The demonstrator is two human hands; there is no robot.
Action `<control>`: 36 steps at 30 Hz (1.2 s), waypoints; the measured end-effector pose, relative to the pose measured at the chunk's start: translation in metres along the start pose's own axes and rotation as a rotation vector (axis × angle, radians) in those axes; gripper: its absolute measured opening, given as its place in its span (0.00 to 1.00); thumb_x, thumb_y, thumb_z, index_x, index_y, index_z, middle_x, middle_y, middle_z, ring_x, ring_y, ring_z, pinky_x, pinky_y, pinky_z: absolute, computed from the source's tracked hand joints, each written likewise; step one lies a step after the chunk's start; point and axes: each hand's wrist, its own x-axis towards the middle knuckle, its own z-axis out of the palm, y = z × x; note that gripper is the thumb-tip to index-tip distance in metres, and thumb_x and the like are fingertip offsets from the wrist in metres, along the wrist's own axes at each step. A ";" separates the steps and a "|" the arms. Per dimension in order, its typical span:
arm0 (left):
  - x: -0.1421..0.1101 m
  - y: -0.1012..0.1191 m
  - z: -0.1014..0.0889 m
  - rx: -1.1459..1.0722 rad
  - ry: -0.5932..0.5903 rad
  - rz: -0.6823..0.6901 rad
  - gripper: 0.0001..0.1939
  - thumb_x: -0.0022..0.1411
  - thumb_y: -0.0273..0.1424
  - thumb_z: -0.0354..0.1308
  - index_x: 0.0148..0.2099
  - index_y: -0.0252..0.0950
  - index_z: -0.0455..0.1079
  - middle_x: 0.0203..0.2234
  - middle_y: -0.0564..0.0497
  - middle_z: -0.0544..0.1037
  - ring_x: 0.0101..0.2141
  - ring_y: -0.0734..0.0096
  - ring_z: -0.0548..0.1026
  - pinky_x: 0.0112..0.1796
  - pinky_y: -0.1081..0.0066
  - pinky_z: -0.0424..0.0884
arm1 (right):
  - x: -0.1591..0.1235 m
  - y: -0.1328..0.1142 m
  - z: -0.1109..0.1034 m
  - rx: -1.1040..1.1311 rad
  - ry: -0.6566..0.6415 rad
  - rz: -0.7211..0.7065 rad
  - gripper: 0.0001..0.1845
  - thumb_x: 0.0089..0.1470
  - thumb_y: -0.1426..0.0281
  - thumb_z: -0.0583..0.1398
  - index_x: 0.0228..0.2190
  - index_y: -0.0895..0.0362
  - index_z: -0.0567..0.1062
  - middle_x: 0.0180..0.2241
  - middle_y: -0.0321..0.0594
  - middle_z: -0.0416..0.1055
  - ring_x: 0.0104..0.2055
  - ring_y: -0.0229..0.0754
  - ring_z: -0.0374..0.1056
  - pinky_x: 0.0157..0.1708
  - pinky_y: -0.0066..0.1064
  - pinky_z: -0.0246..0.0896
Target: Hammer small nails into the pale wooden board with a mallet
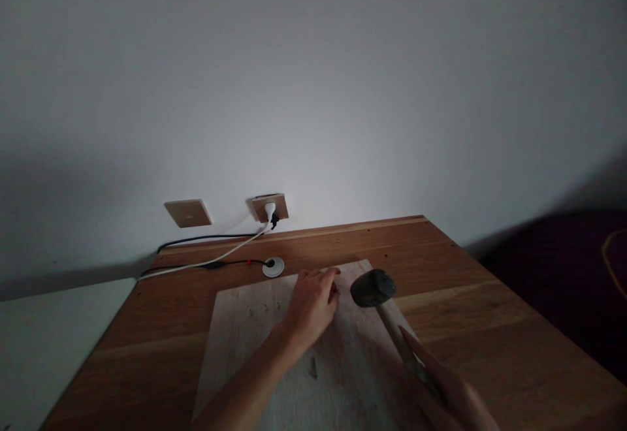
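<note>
My right hand (448, 388) is wrapped round the pale handle of a mallet (373, 288) with a dark, blunt head. The mallet's head hangs over the right part of a pale wooden board (240, 366), just right of my left hand (316, 297). That hand rests near the board's far edge with thumb and fingers pinched together. Whatever it pinches is too small and dim to make out. Several small dark specks, perhaps nails (266, 307), show on the board left of my left hand. A dark mark (313, 367) lies nearer to me.
The board lies on a brown wooden table (470, 326) against a wall. A white plug (270, 209) sits in a wall socket (281, 206). White and black cables (210, 264) run left, near a round cable grommet (273, 267). A white surface (59, 339) borders the left side.
</note>
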 end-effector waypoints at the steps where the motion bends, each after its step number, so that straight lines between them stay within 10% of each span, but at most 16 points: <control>1: 0.000 0.000 0.000 -0.012 0.000 -0.008 0.22 0.63 0.18 0.63 0.58 0.36 0.72 0.44 0.46 0.85 0.48 0.55 0.81 0.52 0.55 0.70 | 0.002 -0.002 0.000 -0.018 -0.042 -0.005 0.35 0.60 0.49 0.58 0.57 0.60 0.81 0.33 0.43 0.85 0.39 0.51 0.84 0.39 0.27 0.75; 8: -0.002 -0.001 0.000 -0.061 -0.015 -0.043 0.34 0.60 0.16 0.60 0.68 0.33 0.63 0.40 0.47 0.85 0.46 0.55 0.82 0.52 0.55 0.72 | 0.012 -0.009 0.016 -0.111 -0.017 0.041 0.40 0.63 0.46 0.55 0.63 0.61 0.74 0.12 0.31 0.69 0.10 0.40 0.66 0.12 0.25 0.56; 36: -0.002 -0.003 0.002 -0.037 -0.027 -0.065 0.39 0.59 0.16 0.58 0.72 0.34 0.57 0.41 0.46 0.85 0.47 0.53 0.82 0.52 0.53 0.71 | 0.017 -0.007 0.025 -0.144 -0.012 -0.047 0.37 0.64 0.49 0.55 0.62 0.61 0.76 0.15 0.34 0.74 0.11 0.40 0.70 0.13 0.25 0.59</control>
